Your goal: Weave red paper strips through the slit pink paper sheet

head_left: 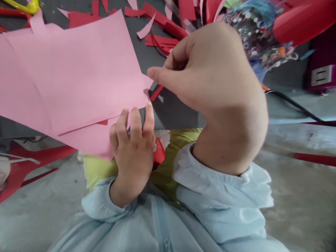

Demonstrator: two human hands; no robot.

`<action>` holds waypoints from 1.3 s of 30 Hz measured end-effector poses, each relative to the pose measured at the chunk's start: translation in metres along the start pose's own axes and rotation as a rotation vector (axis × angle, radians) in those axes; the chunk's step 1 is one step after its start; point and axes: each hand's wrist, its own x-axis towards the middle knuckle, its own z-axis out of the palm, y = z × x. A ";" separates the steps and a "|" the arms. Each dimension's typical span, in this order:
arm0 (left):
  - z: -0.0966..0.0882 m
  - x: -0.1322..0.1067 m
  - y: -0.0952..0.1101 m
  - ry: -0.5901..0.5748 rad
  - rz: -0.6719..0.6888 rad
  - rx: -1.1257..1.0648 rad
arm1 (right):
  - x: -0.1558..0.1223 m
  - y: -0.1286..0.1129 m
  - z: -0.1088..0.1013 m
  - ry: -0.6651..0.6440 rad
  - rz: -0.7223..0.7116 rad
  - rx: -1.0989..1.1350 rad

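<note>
A large sheet of pink paper (pixel 91 70) lies on the dark table, over other pink sheets. My left hand (pixel 133 150) rests with its fingers apart on the near right edge of the paper. At the right edge, my right hand (pixel 207 77) pinches the tip of a small pink paper corner between thumb and forefinger. Whether that corner belongs to the top sheet or to a separate piece, I cannot tell. A narrow red paper strip (pixel 156 93) lies just below the right thumb.
Red and pink paper scraps (pixel 162 41) litter the far side of the table (pixel 173 115). A clear bag of beads (pixel 246 28) stands at back right, near a red roll (pixel 304 22). Yellow and red handles (pixel 31 7) show at upper left. A black cable (pixel 291 105) crosses the right.
</note>
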 end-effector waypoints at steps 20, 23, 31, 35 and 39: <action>-0.005 -0.012 0.003 -0.045 -0.130 -0.144 | -0.003 -0.003 0.017 -0.162 0.008 -0.330; -0.010 -0.015 0.000 -0.044 -0.178 -0.115 | -0.002 -0.003 0.017 -0.174 0.039 -0.337; -0.017 -0.026 -0.017 -0.048 -0.221 -0.092 | -0.004 -0.012 0.013 -0.233 0.113 -0.359; -0.017 -0.032 -0.027 -0.025 -0.253 -0.099 | -0.005 -0.016 0.013 -0.251 0.154 -0.397; -0.020 -0.035 -0.033 -0.002 -0.303 -0.126 | -0.004 -0.019 0.011 -0.270 0.242 -0.399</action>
